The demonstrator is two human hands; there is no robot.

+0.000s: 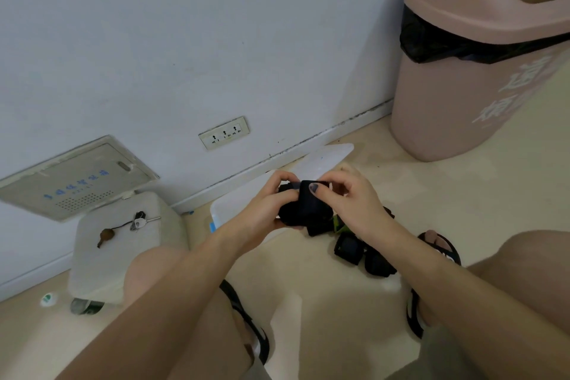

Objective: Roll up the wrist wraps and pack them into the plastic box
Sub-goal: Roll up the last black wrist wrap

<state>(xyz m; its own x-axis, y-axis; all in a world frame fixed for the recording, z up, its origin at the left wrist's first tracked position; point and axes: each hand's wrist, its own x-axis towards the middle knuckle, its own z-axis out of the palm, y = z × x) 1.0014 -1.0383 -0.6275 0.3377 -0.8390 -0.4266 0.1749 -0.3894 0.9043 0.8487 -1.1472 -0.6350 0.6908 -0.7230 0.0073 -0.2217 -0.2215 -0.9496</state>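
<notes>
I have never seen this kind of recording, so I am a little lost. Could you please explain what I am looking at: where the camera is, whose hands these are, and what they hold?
There is no machine here. One camera sits on a person's head and looks down, so you see their own arms, knees and sandals. The left hand and right hand together hold a black wrist wrap, apparently rolling it. Below, on the pale floor, lie more black wrist wraps. Behind the hands is the translucent plastic box; what seems to be its lid leans near the wall. At left, keys lie on a white stool. At right stands a pink bin.
</notes>
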